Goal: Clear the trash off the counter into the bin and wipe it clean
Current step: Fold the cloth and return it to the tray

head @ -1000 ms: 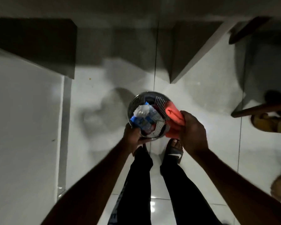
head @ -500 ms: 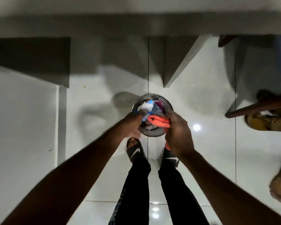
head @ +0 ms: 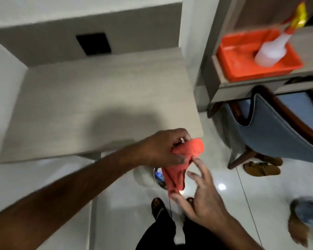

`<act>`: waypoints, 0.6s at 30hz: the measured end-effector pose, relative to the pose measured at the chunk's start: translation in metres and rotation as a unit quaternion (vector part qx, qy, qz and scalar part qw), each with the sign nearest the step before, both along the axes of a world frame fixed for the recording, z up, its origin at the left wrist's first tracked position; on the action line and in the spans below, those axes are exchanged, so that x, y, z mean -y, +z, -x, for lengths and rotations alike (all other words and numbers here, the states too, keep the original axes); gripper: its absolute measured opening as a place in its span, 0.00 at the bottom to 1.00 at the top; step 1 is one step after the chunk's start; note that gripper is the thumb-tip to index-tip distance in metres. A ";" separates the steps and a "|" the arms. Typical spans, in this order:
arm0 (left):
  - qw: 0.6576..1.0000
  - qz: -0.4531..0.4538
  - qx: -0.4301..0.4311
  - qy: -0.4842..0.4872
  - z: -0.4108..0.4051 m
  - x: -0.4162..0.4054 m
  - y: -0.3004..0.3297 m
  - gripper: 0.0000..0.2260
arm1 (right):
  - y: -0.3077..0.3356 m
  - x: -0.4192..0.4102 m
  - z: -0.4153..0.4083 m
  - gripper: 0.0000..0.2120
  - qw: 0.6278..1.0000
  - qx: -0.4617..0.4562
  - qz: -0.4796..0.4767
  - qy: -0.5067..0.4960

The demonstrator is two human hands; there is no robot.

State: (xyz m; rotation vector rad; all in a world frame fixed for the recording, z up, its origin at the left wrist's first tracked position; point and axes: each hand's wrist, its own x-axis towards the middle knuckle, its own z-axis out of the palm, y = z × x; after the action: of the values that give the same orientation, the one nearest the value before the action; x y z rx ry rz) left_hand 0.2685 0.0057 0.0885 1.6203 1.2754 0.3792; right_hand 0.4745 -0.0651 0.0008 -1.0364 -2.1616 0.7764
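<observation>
The pale wood-grain surface stretches out ahead of me, bare in what I can see of it, with white tiled floor below and a shelf unit off to the right holding an orange tray and a white squeeze bottle. Down by my feet, a sliver of the bin shows, mostly hidden behind the cloth.

My left hand is closed around the top of the orange cloth, bunched between thumb and fingers near the front right corner of the surface. The rest of the cloth hangs down from there, limp and folded on itself. My right hand is spread open beneath it, fingertips just touching the lower hanging end.

I judge the cloth light, soft and floppy, not fragile and unlikely to slip, though a bunched wad would wipe poorly. I'd take it by two edges to shake it flat, then fold it into a pad under my palm for pressing across the surface.
</observation>
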 end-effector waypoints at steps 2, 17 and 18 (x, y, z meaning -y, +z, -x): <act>0.995 -0.044 -0.017 -0.084 -0.002 -0.020 0.053 0.16 | 0.031 -0.018 0.001 0.30 0.993 -0.093 -0.014 -0.072; 0.986 -0.127 -0.053 -0.093 -0.050 -0.242 0.155 0.22 | 0.097 -0.210 -0.036 0.14 0.866 -0.349 0.328 -0.144; 0.984 -0.146 -0.062 -0.081 -0.058 -0.263 0.144 0.21 | 0.090 -0.228 -0.044 0.17 0.863 -0.347 0.326 -0.172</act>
State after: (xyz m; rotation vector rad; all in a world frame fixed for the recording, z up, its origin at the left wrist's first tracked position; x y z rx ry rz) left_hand 0.3263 0.2687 0.2325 2.0084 1.2098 0.3829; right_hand 0.5190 0.1633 0.0910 -1.1673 -1.0673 1.4770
